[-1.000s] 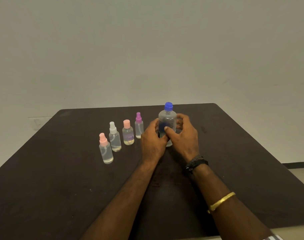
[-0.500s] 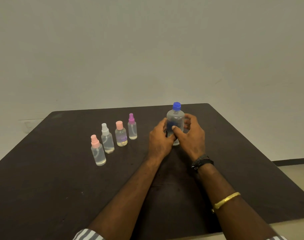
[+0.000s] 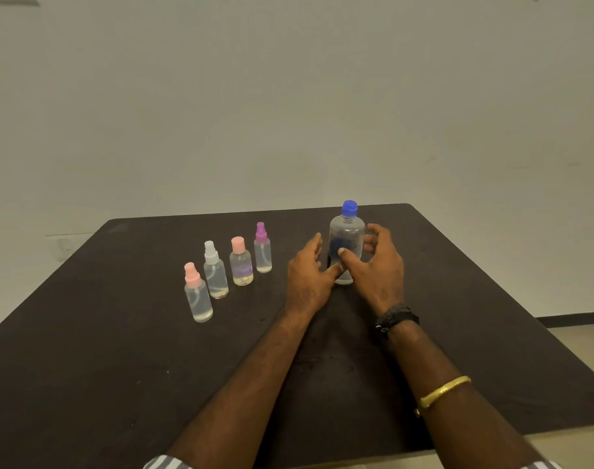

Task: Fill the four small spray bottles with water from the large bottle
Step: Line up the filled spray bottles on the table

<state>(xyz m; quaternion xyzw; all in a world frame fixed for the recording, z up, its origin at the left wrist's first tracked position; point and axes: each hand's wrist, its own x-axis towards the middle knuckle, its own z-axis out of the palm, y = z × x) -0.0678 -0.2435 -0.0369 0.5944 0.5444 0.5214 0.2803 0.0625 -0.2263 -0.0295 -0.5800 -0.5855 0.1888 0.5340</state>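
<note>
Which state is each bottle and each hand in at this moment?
large bottle: upright, blue cap on.
pink spray bottle: upright, capped, little liquid at bottom.
white spray bottle: upright, capped, little liquid at bottom.
peach-capped bottle: upright, capped, little yellowish liquid.
purple spray bottle: upright, capped, little liquid at bottom.
left hand: fingers straight, beside the large bottle.
right hand: fingers curled round the large bottle, thumb on its front.

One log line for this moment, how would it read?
large bottle: upright, capped; left hand: open beside it; right hand: cupped round it, grip unclear; four spray bottles: capped
</note>
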